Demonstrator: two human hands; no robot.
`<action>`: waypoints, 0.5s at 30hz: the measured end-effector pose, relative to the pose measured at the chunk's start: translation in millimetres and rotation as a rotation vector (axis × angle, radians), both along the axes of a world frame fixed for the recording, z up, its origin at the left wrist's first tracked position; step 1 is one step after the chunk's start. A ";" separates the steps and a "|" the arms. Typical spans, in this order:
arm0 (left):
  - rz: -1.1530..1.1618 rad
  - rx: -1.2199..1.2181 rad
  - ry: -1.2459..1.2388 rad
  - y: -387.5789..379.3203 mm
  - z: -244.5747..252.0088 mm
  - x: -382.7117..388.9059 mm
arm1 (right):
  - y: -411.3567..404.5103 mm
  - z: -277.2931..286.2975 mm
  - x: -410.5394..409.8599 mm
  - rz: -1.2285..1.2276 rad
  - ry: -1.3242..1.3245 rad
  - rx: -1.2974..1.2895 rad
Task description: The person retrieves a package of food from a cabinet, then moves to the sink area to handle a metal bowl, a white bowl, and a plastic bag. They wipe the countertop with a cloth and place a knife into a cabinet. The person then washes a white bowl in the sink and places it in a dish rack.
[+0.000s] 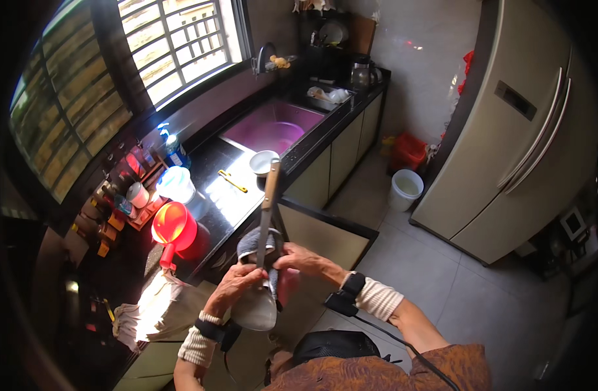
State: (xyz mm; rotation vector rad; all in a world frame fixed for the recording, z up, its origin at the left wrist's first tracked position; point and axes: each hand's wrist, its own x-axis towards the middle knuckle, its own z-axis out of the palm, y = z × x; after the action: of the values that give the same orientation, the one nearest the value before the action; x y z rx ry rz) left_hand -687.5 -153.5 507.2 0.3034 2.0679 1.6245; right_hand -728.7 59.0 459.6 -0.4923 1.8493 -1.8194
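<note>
My left hand [234, 286] grips the metal shaft of a wok spatula [265, 234] low down, close to its broad metal blade. The spatula's wooden handle points up and away from me, and its blade hangs nearest my body. A dark grey cloth [252, 242] with a pale edge is bunched behind and beside the shaft. On its right side, the fingers of my right hand [301, 259] hold this cloth. Whether the cloth presses on the metal is hard to tell.
An open cabinet door [323, 232] juts out below the black counter. A red dipper [174, 227], a white tub [175, 184], a yellow peeler [232, 181] and a white bowl [264, 162] stand along it. Beyond is the sink [240, 129]. A white bucket [405, 193] sits near the refrigerator [489, 146].
</note>
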 end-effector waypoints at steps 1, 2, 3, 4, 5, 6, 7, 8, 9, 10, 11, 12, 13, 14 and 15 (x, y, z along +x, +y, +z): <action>-0.079 -0.082 0.014 4.0 0.3 -5.3 | 12.2 -2.1 1.3 -0.019 0.052 0.155; -0.120 -0.061 0.019 10.3 -3.3 -8.9 | 21.0 -13.8 0.3 -0.026 0.056 0.152; -0.157 -0.032 0.030 22.3 -10.6 -9.3 | 32.3 -34.6 0.7 -0.063 0.049 0.139; -0.208 -0.007 0.053 32.9 -11.8 -9.9 | 40.0 -43.0 6.6 -0.104 0.035 0.121; -0.214 -0.006 0.059 44.1 -7.0 -7.1 | 49.9 -49.8 13.3 -0.110 0.040 0.123; -0.227 -0.066 -0.044 54.9 3.8 -3.7 | 58.1 -46.9 17.3 -0.091 0.021 0.085; -0.250 -0.122 -0.141 64.4 11.0 -9.4 | 67.0 -40.9 17.3 -0.082 0.007 0.054; -0.333 -0.093 -0.152 68.2 3.2 -16.4 | 69.8 -36.0 26.1 -0.200 0.156 -0.011; -0.414 -0.119 -0.053 69.5 -15.9 -23.9 | 74.8 -35.1 25.0 -0.187 0.174 -0.012; -0.424 -0.071 0.087 74.3 -28.0 -25.2 | 78.8 -38.8 25.9 -0.216 0.178 -0.075; -0.456 -0.051 0.265 79.8 -34.7 -29.0 | 81.8 -40.1 23.9 -0.243 0.181 -0.140; -0.459 -0.038 0.448 79.7 -44.4 -29.1 | 74.5 9.9 40.7 -0.216 0.122 -0.188; -0.457 -0.032 0.637 83.4 -51.1 -29.6 | 76.8 11.9 38.3 -0.226 0.119 -0.190; -0.405 -0.015 0.441 85.0 -48.3 -26.3 | 78.7 11.4 36.9 -0.259 0.190 0.027; -0.355 0.007 0.248 86.7 -44.8 -27.5 | 78.1 10.7 34.5 -0.293 0.262 0.252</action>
State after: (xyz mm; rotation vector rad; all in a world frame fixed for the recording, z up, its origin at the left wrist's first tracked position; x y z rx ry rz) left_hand -715.0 -66.9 462.4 0.8598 2.0372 1.4343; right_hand -694.2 137.1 470.3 -0.3982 2.3997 -1.7276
